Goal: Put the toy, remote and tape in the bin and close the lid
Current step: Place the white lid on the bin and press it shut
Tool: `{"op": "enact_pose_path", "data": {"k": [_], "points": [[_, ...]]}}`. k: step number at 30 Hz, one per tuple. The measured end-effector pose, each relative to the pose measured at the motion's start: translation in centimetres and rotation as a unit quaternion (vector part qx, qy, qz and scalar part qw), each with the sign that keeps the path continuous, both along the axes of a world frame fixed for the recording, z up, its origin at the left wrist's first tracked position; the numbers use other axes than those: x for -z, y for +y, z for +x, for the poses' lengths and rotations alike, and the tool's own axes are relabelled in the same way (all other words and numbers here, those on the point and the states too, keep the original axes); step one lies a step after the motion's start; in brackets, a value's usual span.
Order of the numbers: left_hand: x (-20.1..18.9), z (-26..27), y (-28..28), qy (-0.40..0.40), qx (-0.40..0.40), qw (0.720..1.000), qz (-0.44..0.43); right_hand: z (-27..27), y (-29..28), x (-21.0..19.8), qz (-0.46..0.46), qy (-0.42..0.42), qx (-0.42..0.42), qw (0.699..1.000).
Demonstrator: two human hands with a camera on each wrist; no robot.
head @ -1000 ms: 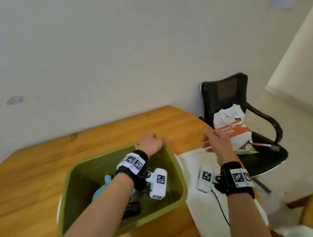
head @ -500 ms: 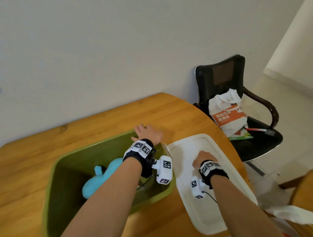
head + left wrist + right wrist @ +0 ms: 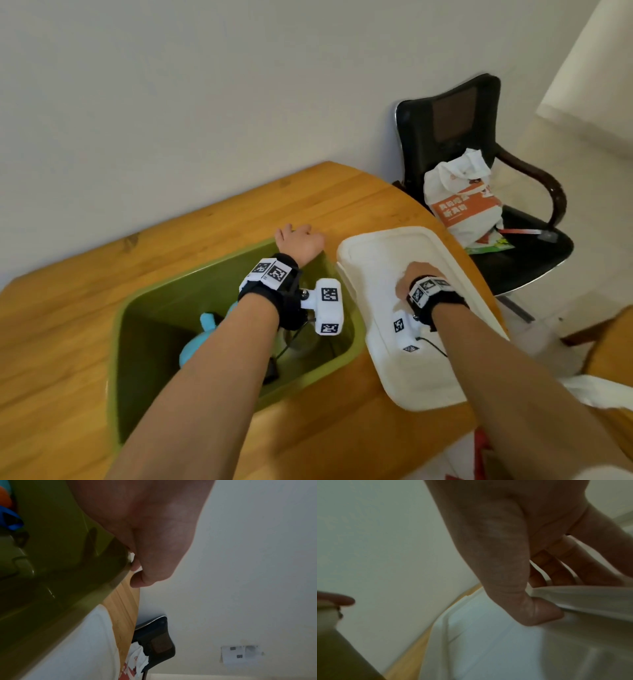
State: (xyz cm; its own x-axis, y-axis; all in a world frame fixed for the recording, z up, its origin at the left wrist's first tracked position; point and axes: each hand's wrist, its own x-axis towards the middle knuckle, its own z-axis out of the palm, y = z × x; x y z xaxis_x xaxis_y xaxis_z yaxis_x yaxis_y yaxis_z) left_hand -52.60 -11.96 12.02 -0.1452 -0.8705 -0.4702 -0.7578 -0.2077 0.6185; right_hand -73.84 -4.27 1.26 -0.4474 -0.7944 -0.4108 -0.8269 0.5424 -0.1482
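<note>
Green bin point(image 3: 171, 301), holding a blue plush toy point(image 3: 197, 342), is gripped at its far rim by the left hand point(image 3: 301, 241); the white lid point(image 3: 376, 250) beside it is pinched by the right hand point(image 3: 412, 277).

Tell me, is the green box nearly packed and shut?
Nearly. The blue toy already lies inside the green bin, with a dark thing beside it that may be the remote; the tape cannot be made out. The left hand holds the bin's far rim, and the right hand grips the white lid, which is on the table. The lid still has to go on.
</note>
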Motion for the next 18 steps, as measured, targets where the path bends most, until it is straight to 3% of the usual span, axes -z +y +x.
{"op": "enact_pose_path", "data": {"k": [5, 10, 14, 18], "points": [[-1.9, 3.2, 0.4, 0.135, -0.059, 0.988, 0.039, -0.1, -2.7, -6.9, -0.095, 0.04, 0.017, 0.995], [-4.3, 7.7, 0.0, 0.204, -0.136, 0.969, -0.012, 1.8, -5.0, -15.8, -0.143, 0.064, -0.027, 0.987], [-7.6, 12.5, 0.1, 0.303, -0.221, 0.926, -0.051, 7.7, -6.0, -20.9, -0.141, 0.064, -0.116, 0.981], [-10.4, 19.3, 0.7, 0.347, -0.322, 0.875, -0.103, 15.7, -5.8, -22.9, -0.127, 0.063, -0.239, 0.961]]}}
